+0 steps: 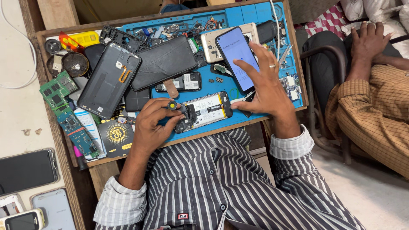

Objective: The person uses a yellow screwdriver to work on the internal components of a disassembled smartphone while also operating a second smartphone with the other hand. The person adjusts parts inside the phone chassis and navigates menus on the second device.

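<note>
Black-handled screwdriver with a yellow cap sits pinched in the left hand, its tip down on the opened phone with a white battery, which lies at the near edge of the blue repair mat. Just right, the right hand is spread open, one finger touching the lit screen of a black smartphone. Farther left lie a dark back cover and green circuit boards. Another person's hand rests at far right.
</note>
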